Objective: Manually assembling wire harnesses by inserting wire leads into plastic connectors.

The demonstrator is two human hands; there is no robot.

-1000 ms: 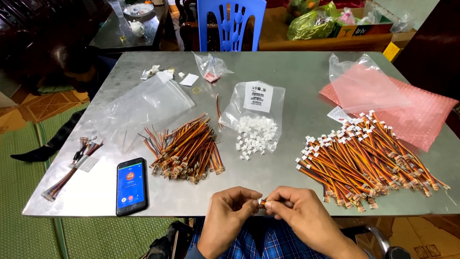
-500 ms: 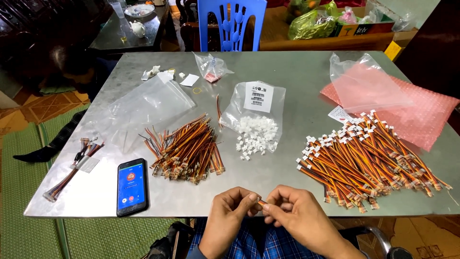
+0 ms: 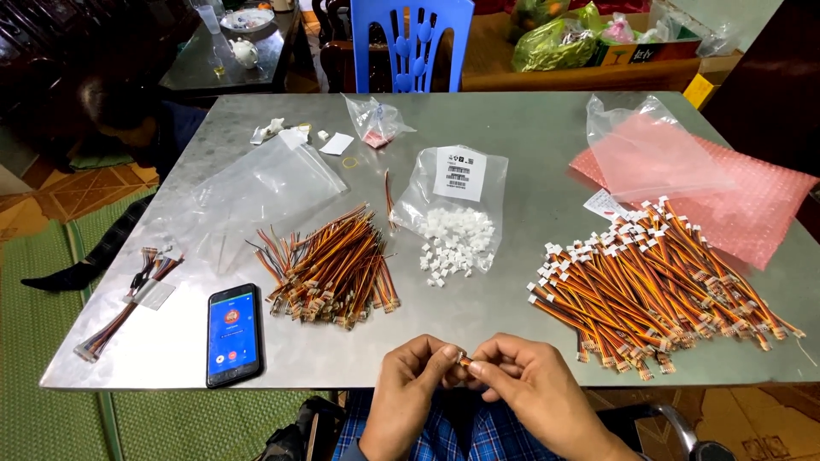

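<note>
Left hand (image 3: 410,384) and right hand (image 3: 521,384) fingers pinching a small, mostly hidden wire end (image 3: 462,361).

We take this for a room in a home turned into a small assembly spot — the steel worktop (image 3: 530,119) carries a heap of loose cut wires (image 3: 331,266), a larger heap of wires with white plugs (image 3: 658,282), an open bag of white connector housings (image 3: 453,230) and a pink bubble-wrap bag (image 3: 726,192), sorted in batches as for piecework. Around it we see household things rather than shop fittings — a blue plastic chair (image 3: 412,43), a glass side table with a teapot (image 3: 245,53), a woven green floor mat (image 3: 34,341), tiled floor, and bagged greens (image 3: 555,43) on a wooden bench.
</note>
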